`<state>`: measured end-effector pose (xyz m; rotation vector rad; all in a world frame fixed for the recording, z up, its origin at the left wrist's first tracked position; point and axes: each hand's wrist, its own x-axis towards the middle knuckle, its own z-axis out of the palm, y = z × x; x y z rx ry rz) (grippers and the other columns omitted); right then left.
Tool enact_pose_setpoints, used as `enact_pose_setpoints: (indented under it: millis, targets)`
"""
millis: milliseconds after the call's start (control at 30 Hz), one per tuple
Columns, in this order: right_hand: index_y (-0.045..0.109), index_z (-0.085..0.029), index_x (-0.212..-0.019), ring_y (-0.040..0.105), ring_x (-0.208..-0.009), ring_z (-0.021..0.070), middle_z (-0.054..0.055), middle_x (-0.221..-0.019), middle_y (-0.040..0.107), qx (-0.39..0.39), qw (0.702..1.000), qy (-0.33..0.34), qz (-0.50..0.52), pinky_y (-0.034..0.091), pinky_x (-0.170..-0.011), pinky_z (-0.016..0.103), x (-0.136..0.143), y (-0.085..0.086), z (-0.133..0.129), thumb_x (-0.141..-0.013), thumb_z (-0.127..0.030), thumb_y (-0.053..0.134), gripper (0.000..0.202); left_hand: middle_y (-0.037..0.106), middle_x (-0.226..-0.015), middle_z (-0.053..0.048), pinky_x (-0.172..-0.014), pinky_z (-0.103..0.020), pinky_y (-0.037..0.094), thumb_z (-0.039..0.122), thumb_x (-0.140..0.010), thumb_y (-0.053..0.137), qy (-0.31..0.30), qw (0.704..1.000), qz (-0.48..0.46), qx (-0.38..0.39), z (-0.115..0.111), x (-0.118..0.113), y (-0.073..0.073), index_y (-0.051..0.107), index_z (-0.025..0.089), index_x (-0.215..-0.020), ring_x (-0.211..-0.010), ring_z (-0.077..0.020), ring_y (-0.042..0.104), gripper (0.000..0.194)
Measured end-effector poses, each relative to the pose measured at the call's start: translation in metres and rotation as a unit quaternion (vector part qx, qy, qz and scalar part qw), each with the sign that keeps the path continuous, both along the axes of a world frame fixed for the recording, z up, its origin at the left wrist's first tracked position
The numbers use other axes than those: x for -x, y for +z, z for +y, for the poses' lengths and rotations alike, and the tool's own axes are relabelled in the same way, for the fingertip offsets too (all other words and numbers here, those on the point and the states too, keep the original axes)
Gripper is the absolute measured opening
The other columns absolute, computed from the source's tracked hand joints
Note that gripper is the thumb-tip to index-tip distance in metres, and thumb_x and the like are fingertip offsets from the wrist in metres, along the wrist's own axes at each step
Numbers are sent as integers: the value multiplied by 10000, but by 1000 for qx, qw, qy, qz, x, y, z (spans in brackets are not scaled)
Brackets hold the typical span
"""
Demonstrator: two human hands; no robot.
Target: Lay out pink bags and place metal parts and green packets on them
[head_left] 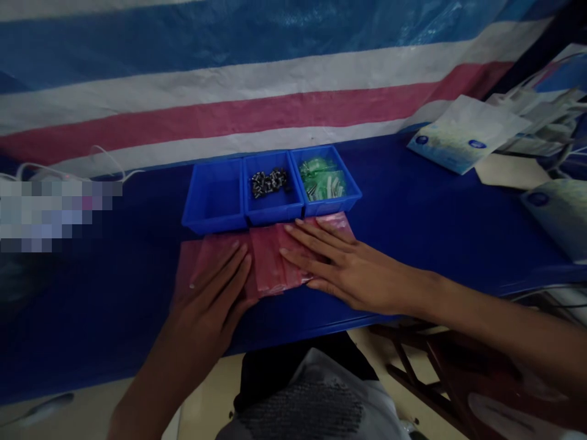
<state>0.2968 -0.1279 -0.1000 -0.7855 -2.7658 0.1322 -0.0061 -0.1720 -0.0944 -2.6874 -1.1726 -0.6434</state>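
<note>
Both my hands lie flat, fingers spread, on a layer of pink plastic bags (268,260) spread on the blue table (435,226). My left hand (215,299) presses the left part of the bags. My right hand (339,266) covers the right part, fingertips near the bins. Just beyond the bags stand three blue bins in a row: the left bin (213,195) looks empty, the middle bin (270,189) holds several small dark metal parts, the right bin (325,177) holds green-tinted bags.
A blue, white and red striped tarp (229,91) hangs behind the table. White packets and bags (463,131) lie at the far right. A wooden chair frame (440,360) stands below the table edge on the right.
</note>
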Motion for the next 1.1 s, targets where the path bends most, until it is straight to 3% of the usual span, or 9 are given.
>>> enact_pose_setpoints:
  millis: [100,200,400,533,667,767,833,967,1100]
  targets:
    - [326,-119,-1673,149,-1645,281,215,-1741,214,-14,1000,-10,2,262,-1326,535,-5,3,2,-1121,-299,468,598,563,-1596,-120,-1187,-449,553,296,-1117,465,5,1000,11,-12,1,-8,-9,208,227,-1704,-1473,-276,556,644]
    - [339,-94,-1664,159,-1640,301,221,-1730,243,-33,999,-18,1,296,-1317,541,-8,2,1,-1115,-287,478,598,539,-1609,-152,-1167,-520,558,364,-1120,448,31,999,7,-10,4,-17,-16,168,218,-1710,-1487,-313,536,669]
    - [465,-56,-1596,326,-1591,343,239,-1669,380,-76,997,-14,-15,361,-1296,552,-1,2,0,-1110,-247,463,522,531,-1621,-128,-1231,-580,485,435,-1090,518,50,999,-5,-11,1,-2,-7,246,249,-1697,-1549,-349,448,691]
    - [429,-44,-1612,303,-1604,342,256,-1684,343,-73,997,-4,-14,361,-1298,560,3,3,1,-1116,-286,458,553,468,-1672,-100,-1222,-597,496,458,-1102,478,87,996,-17,26,-6,15,-4,316,292,-1673,-1566,-356,419,616]
    - [405,-89,-1638,282,-1613,369,233,-1704,332,-66,998,0,-6,351,-1299,599,13,2,3,-1121,-367,458,589,409,-1706,-117,-1235,-604,479,443,-1107,468,97,994,-34,41,-8,8,-12,282,280,-1683,-1593,-358,360,627]
    - [444,-95,-1619,331,-1600,390,203,-1690,395,-67,998,9,8,365,-1293,612,24,2,4,-1122,-396,448,581,452,-1678,-132,-1255,-635,442,427,-1111,457,85,996,-39,16,-6,0,-14,251,263,-1694,-1613,-362,317,640]
    - [496,-88,-1585,419,-1562,386,191,-1650,476,-73,997,17,18,385,-1284,609,30,3,5,-1125,-378,439,547,513,-1627,-163,-1234,-620,475,409,-1106,472,79,997,-26,-10,-5,0,-13,282,215,-1684,-1589,-371,372,638]
    - [581,-68,-1509,576,-1445,370,201,-1557,588,-88,996,10,29,468,-1222,595,37,3,5,-1124,-338,438,492,647,-1479,-192,-1060,-502,616,370,-1093,523,67,997,10,-47,-4,3,-8,478,120,-1563,-1343,-350,655,534]
    - [569,-84,-1525,539,-1474,392,206,-1602,538,-99,994,14,38,481,-1200,601,44,4,6,-1117,-350,460,499,683,-1416,-175,-988,-506,630,295,-1074,565,83,994,1,-65,-3,2,-6,631,132,-1381,-1228,-348,702,354]
